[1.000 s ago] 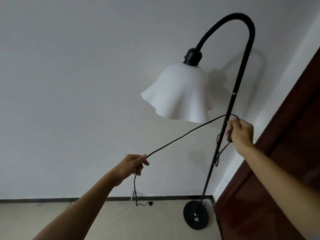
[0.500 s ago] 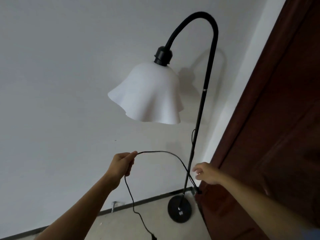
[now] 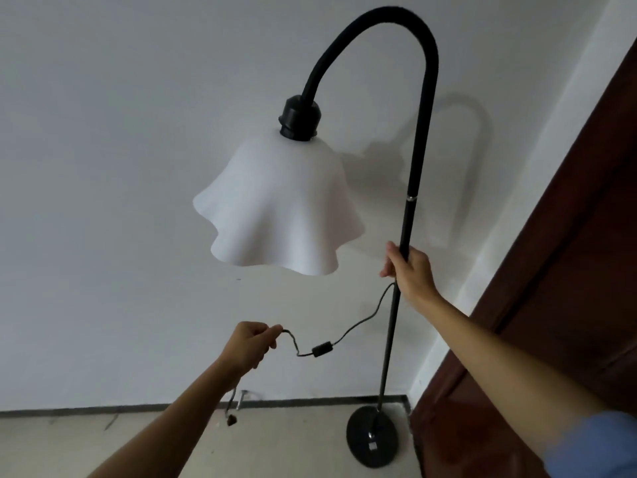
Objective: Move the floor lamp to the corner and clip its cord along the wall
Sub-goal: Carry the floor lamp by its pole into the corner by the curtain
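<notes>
The black floor lamp (image 3: 406, 229) stands in the corner, its round base (image 3: 373, 438) on the floor and its wavy white shade (image 3: 275, 205) hanging from the curved neck. My right hand (image 3: 410, 270) is wrapped around the pole below the silver joint. A thin black cord (image 3: 362, 322) runs from the pole down to an inline switch (image 3: 323, 349) and on to my left hand (image 3: 250, 346), which pinches it. The cord's tail with the plug (image 3: 231, 420) dangles under my left wrist near the floor.
A dark brown wooden door (image 3: 551, 305) fills the right side, close to the lamp base. The white wall (image 3: 103, 167) meets a beige floor (image 3: 275, 443) at a dark skirting strip. A small metal fitting (image 3: 242, 398) sticks out at the wall's foot.
My right hand has risen from low beside the pole and closed around it higher up. The left hand still pinches the cord, which now sags with the switch in its span.
</notes>
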The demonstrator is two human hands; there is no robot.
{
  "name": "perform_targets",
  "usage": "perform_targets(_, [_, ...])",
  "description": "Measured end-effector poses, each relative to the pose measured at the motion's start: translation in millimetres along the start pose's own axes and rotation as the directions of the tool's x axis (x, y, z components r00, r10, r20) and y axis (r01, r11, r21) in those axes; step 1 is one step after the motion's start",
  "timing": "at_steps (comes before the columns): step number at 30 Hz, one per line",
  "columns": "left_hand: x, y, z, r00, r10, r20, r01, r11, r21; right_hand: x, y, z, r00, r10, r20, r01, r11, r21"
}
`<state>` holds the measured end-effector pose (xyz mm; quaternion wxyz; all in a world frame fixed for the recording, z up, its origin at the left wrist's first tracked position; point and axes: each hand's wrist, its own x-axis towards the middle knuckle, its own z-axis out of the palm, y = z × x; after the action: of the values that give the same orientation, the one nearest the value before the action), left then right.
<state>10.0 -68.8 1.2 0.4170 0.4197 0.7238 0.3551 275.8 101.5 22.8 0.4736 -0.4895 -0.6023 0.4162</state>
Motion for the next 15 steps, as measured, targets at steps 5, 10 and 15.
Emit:
perform_targets(5, [-8,-8,11,0.991,-0.063,-0.115,0.066,0.997,0.027,11,16,10,0.989,0.064,0.134,-0.082,0.987,0.135])
perform_targets(10, [-32,-18,13,0.972,-0.144,-0.183,0.144,0.989,-0.015,17,11,26,0.978,0.073,0.195,-0.093,0.991,0.095])
perform_targets(15, [-63,-23,-13,0.944,-0.178,-0.279,0.166,0.984,-0.069,3,-7,78,0.958,0.001,0.286,-0.030,0.995,0.094])
